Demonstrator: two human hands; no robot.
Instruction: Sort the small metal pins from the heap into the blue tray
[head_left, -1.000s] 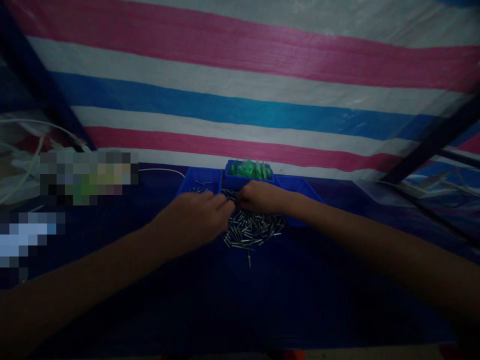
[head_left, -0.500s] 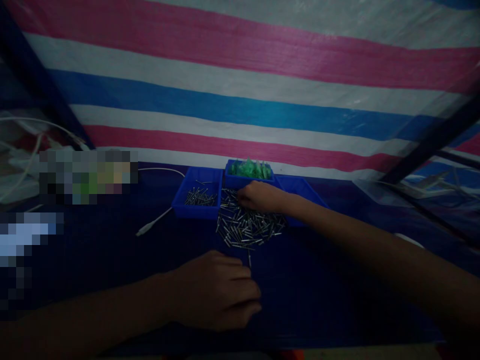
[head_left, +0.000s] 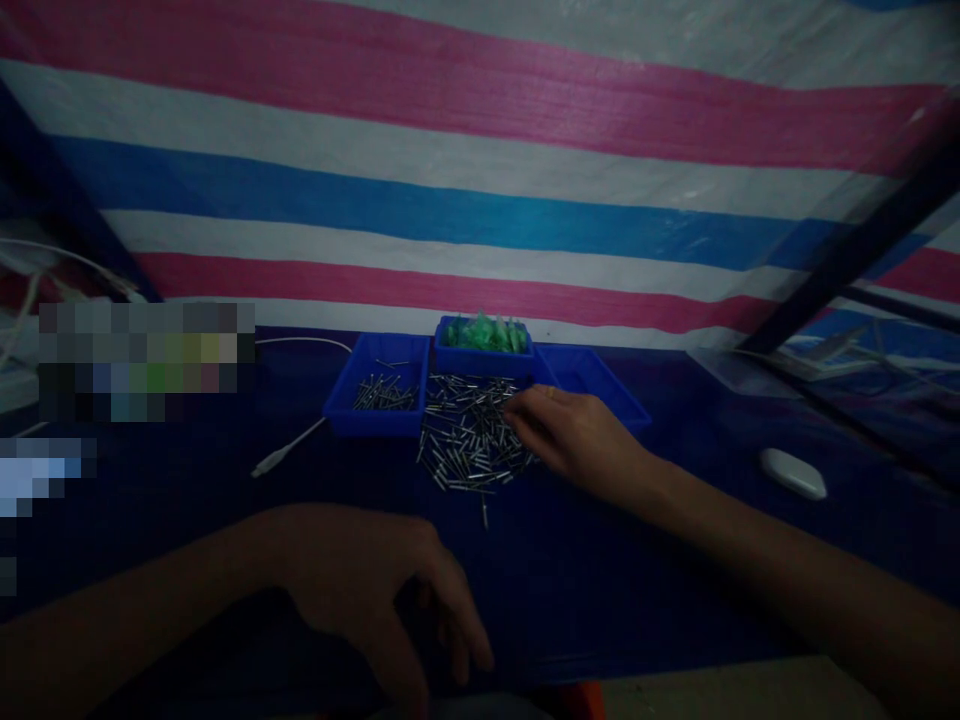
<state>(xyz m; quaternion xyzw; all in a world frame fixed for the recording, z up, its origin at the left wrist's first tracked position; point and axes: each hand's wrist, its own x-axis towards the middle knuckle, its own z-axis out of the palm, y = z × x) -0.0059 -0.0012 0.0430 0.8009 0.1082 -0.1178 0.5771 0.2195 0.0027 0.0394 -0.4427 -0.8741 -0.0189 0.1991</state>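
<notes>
A pile of small metal pins (head_left: 469, 443) lies on the dark blue table cover (head_left: 637, 570). My right hand (head_left: 574, 432) rests at the pile's right edge, fingers bent and touching the pins. My left hand (head_left: 375, 590) hangs near the table's front edge, fingers loosely curled downward, holding nothing that I can see. Behind the pile stand three blue trays: the left tray (head_left: 339, 400) holds some pins, the middle tray (head_left: 450, 360) holds green pieces (head_left: 486, 333), the right tray (head_left: 600, 380) is partly hidden by my right hand.
A white cable (head_left: 289, 452) lies left of the trays. A small white oval object (head_left: 793, 473) sits at the right. A striped pink, blue and white tarp (head_left: 480, 200) forms the back wall. A dark bar (head_left: 847, 260) slants at the right.
My left hand has pulled back from the pile to the table's front edge and hangs loosely. My right hand has slid from the pile's top to its right side.
</notes>
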